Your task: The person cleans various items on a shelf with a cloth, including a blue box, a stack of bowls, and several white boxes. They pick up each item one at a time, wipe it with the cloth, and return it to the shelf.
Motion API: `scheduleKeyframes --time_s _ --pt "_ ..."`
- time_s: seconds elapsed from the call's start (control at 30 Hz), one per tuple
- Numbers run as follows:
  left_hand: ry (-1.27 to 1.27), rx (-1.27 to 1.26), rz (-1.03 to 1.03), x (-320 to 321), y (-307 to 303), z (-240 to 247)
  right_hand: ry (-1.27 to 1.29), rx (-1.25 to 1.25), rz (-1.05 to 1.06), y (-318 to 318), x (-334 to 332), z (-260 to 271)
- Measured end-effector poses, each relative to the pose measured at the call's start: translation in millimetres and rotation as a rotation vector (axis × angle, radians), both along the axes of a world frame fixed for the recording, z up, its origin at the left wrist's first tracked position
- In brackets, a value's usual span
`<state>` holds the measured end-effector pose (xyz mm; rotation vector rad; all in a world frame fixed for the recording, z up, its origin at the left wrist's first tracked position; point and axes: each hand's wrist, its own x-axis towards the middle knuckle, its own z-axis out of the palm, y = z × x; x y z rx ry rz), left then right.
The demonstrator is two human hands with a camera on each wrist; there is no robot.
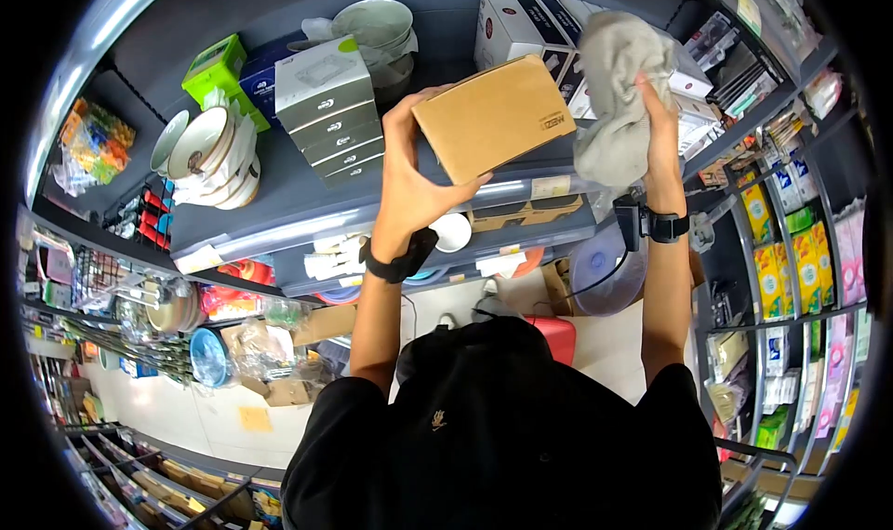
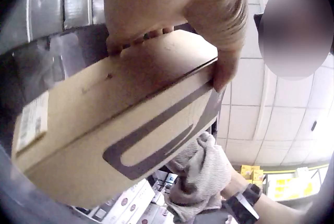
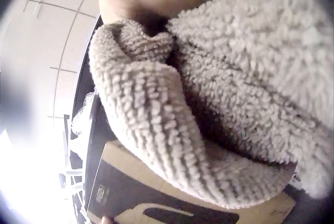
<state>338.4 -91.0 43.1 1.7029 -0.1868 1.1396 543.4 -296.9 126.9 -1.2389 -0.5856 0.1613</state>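
Observation:
My left hand grips a flat brown cardboard box by its near edge and holds it up in front of the top shelf. In the left wrist view the box shows a grey logo on its side, with my thumb on its corner. My right hand holds a bunched grey fluffy cloth just right of the box, against white boxes on the shelf. The cloth fills the right wrist view, with the brown box below it.
On the top shelf stand stacked grey-and-white boxes, a green box, nested bowls and a grey pot. Lower shelves carry crockery. A rack of packets stands to the right. Cardboard and bags lie on the floor.

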Motion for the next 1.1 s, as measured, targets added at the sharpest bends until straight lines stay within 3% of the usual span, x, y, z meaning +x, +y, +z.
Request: scheduleKeyframes --time_s 0.1,0.13,0.2,0.33,0.43,0.53,0.63,0.67,0.77,0.87,0.93,1.0,1.1 --pt "0.007 0.091 0.023 -8.8 -3.6 8.6 -0.125 -0.148 0.138 16.4 -31.3 -6.5" --pt "0.028 0.122 0.075 -11.5 -9.1 12.9 -0.115 -0.259 0.278 19.7 -37.8 -8.4" --pt "0.054 0.162 0.138 -17.0 -9.6 13.9 -0.13 -0.232 0.323 30.2 -63.0 1.1" --pt "-0.018 0.181 0.177 -27.0 -0.4 2.0 -0.073 -0.169 0.262 49.1 -57.3 -32.3" --pt "0.008 0.029 0.124 -32.0 6.6 -2.3 -0.042 -0.193 0.217 58.7 -56.0 -52.8" --pt "0.054 0.087 0.128 -38.0 10.7 1.1 -0.117 -0.247 0.187 52.6 -62.0 -39.3" --pt "0.094 0.064 0.119 -50.0 13.8 -3.7 -0.375 -0.019 0.189 46.3 -92.5 -17.0" --pt "0.103 0.061 0.11 -54.0 13.4 -7.7 -0.369 -0.047 0.261 43.5 -103.5 -6.2" --pt "0.067 0.002 0.146 -69.5 16.5 -27.3 -0.368 -0.035 0.189 59.6 -93.9 -50.7" --pt "0.017 -0.155 0.156 -77.9 11.6 -37.9 -0.267 -0.211 0.103 65.5 -69.2 -71.4" --pt "0.041 -0.139 0.178 -80.6 13.5 -40.7 -0.309 -0.394 0.075 64.4 -52.1 -72.6" --pt "0.081 -0.097 0.176 -80.0 14.6 -39.2 -0.285 -0.4 0.096 58.8 -54.3 -65.7" --pt "0.125 0.015 0.22 -82.5 22.2 -38.1 -0.39 -0.199 0.172 56.8 -93.7 -42.5"
